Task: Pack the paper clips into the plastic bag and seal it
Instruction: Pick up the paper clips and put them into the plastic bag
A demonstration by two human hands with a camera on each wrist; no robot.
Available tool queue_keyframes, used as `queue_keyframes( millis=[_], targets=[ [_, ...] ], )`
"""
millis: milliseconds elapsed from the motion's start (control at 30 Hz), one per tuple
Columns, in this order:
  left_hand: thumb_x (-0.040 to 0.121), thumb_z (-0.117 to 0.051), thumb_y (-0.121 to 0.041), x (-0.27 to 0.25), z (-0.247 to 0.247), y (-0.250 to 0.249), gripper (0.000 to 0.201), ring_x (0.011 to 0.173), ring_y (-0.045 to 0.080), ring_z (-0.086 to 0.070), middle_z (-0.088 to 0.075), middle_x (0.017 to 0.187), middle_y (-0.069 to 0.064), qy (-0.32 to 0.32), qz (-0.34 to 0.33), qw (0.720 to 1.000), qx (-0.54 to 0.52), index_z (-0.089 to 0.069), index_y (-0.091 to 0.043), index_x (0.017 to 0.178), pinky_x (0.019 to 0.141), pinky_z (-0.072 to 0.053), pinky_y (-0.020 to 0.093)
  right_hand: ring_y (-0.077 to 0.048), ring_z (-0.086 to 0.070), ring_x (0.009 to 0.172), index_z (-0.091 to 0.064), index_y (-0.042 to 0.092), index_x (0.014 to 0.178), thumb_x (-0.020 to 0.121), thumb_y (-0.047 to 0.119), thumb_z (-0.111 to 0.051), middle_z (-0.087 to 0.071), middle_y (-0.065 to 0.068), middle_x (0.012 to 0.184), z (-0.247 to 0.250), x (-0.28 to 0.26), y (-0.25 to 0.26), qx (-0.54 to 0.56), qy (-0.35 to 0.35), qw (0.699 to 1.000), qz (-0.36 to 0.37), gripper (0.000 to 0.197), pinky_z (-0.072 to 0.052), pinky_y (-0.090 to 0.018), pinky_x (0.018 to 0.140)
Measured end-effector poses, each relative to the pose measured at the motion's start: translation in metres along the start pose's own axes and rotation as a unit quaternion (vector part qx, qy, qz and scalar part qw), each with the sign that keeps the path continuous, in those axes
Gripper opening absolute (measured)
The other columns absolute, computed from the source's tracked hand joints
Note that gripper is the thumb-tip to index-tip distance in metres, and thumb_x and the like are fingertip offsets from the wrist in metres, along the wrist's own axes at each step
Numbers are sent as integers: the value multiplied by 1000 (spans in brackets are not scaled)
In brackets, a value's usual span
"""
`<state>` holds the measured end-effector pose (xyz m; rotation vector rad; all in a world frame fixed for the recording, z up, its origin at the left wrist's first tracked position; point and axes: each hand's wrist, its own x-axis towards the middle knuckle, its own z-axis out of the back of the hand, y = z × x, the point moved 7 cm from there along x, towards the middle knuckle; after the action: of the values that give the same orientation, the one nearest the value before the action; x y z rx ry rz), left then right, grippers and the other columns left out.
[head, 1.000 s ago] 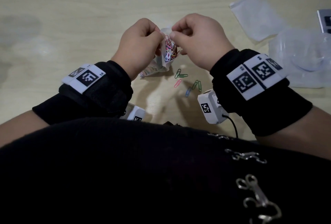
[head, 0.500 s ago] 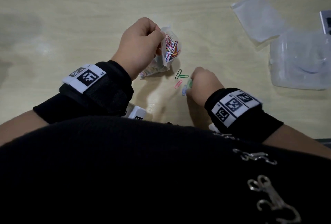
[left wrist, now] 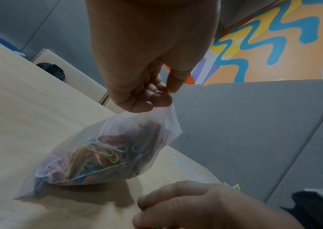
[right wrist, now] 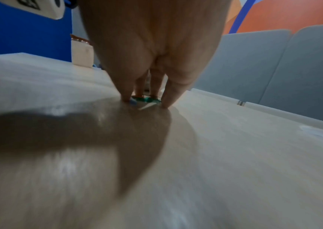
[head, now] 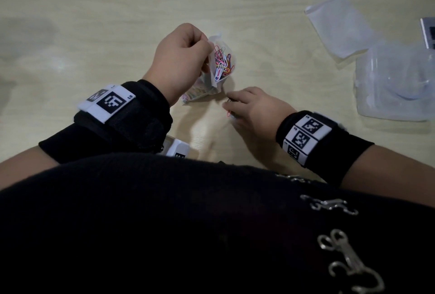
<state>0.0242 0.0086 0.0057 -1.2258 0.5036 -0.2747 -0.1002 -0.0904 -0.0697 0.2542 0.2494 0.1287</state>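
Note:
My left hand [head: 183, 58] pinches the top rim of a small clear plastic bag [head: 221, 63] and holds it up over the table; its lower end rests on the wood. Several coloured paper clips lie inside the bag [left wrist: 102, 155]. My right hand [head: 249, 110] is down on the table just below the bag, fingers curled over the loose paper clips. A pink clip [head: 228, 113] pokes out at its fingertips. In the right wrist view the fingertips [right wrist: 168, 100] touch the table on both sides of green clips [right wrist: 146, 100], pinching them.
A second clear bag [head: 341, 23] lies flat at the far right, and a clear plastic container [head: 395, 82] stands just below it. A printed marker card [head: 428, 32] sits at the right edge. The light wooden table [head: 94, 11] stretches left and far.
My right hand left the bag's mouth, dropped to the table and closed over the loose clips, sliding slightly left. My left hand kept holding the bag in place.

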Motion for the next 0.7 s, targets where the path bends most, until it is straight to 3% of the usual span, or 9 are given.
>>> queue_keyframes(
  millis=[67, 133, 300, 433, 600, 700],
  targets=[
    [86, -54, -12, 1, 0, 0, 15, 49, 7, -53, -56, 60, -3, 0, 0, 1000, 0, -52, -19, 73, 54, -43, 24, -40, -64, 85, -71, 10, 104, 78, 15, -74, -69, -13, 108, 6, -4, 0, -21, -49, 999, 12, 27, -58, -41, 71],
    [87, -54, -12, 1, 1, 0, 16, 49, 7, -53, -57, 60, -4, 0, 0, 1000, -1, -52, -19, 73, 54, -43, 24, -38, -62, 80, -71, 8, 97, 82, 13, -70, -68, -13, 99, 9, -6, -4, -26, -51, 998, -4, 17, -56, -38, 64],
    [86, -54, -12, 2, 0, 0, 16, 49, 6, -54, -57, 60, -4, -2, -1, 1000, 3, -52, -20, 72, 55, -43, 24, -34, -53, 100, -62, 9, 110, 95, 16, -49, -57, -13, 111, 9, -7, -17, -28, 11, 998, -51, 20, -51, -43, 77],
    [86, -54, -13, 1, -1, 0, 16, 50, 7, -54, -57, 60, -4, -2, -1, 1000, 2, -53, -20, 72, 55, -43, 24, -36, -54, 100, -59, 5, 112, 93, 10, -48, -55, -17, 109, 8, -3, -19, -21, 18, 996, -79, 22, -48, -41, 79],
    [83, -55, -16, 0, -4, -1, 13, 52, 8, -54, -57, 60, -5, 3, -2, 1000, 7, -53, -21, 71, 56, -44, 25, -35, -56, 99, -60, 9, 107, 91, 10, -49, -56, -16, 109, 14, -1, -27, 33, 38, 987, -150, 20, -43, -35, 80],
    [82, -55, -17, 0, -5, 0, 12, 51, 8, -55, -58, 59, -5, 8, -1, 1000, 9, -54, -21, 71, 55, -43, 24, -27, -59, 95, -66, 15, 99, 88, 18, -56, -64, -7, 99, 34, -4, -37, 122, -12, 969, -217, 14, -41, -28, 78]
  ],
)
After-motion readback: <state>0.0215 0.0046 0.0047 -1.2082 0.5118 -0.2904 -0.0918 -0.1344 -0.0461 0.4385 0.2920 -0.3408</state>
